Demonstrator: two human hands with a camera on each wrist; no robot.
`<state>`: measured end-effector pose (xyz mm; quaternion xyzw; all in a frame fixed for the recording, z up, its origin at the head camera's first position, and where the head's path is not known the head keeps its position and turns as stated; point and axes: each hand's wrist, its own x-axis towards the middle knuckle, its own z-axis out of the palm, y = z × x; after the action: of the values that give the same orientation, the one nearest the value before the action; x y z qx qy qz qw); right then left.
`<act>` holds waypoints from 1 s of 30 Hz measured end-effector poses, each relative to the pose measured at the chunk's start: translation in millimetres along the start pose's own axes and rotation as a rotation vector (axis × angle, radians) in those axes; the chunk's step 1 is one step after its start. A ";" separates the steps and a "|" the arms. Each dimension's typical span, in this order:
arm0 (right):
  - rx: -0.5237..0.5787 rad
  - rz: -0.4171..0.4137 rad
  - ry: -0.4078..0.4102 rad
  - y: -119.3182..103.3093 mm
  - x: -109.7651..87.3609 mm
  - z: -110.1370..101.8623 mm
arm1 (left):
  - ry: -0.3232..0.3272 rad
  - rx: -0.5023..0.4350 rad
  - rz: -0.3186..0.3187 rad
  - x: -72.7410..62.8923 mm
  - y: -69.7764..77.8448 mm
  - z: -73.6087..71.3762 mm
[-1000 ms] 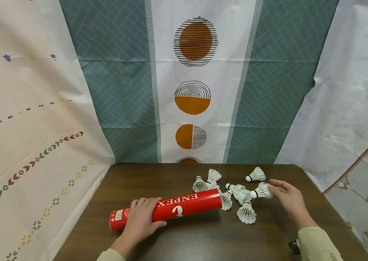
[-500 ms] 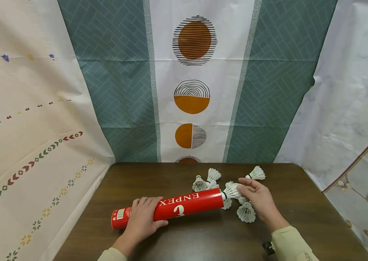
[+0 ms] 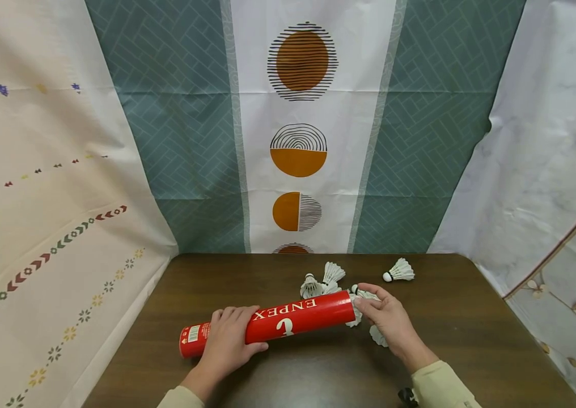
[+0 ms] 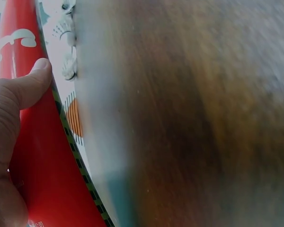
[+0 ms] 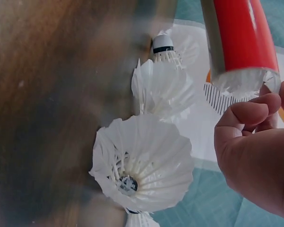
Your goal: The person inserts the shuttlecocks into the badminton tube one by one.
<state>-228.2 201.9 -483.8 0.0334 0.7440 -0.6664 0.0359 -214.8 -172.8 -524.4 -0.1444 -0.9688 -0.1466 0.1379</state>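
Note:
My left hand (image 3: 228,341) grips a red shuttlecock tube (image 3: 303,315) round its middle, its mouth tilted up to the right. The left wrist view shows the thumb (image 4: 37,78) lying along the tube. At the mouth, my right hand (image 3: 392,322) pinches the feather edge of a shuttlecock (image 5: 239,81). Most of that shuttlecock is inside the tube; only its feather rim shows in the right wrist view. Below the right hand, a loose shuttlecock (image 5: 144,163) lies with its feathers flared, and another shuttlecock (image 5: 163,87) is just beyond it.
Behind the tube are more shuttlecocks (image 3: 333,273) in a cluster. A single shuttlecock (image 3: 399,271) lies apart at the back right of the brown table (image 3: 451,317). Patterned cloth (image 3: 298,113) hangs behind the table and on both sides.
My right hand has moved left from the right side of the table, carrying a shuttlecock into the tube's mouth. The left hand and tube have shifted slightly right.

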 end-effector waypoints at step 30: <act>-0.007 -0.040 -0.139 2.7 -6.1 5.2 | -0.015 -0.007 -0.010 1.2 3.4 -0.8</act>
<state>-221.9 197.0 -486.4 -0.0281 0.7427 -0.6649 0.0743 -214.6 -169.7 -522.5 -0.1408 -0.9701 -0.1495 0.1296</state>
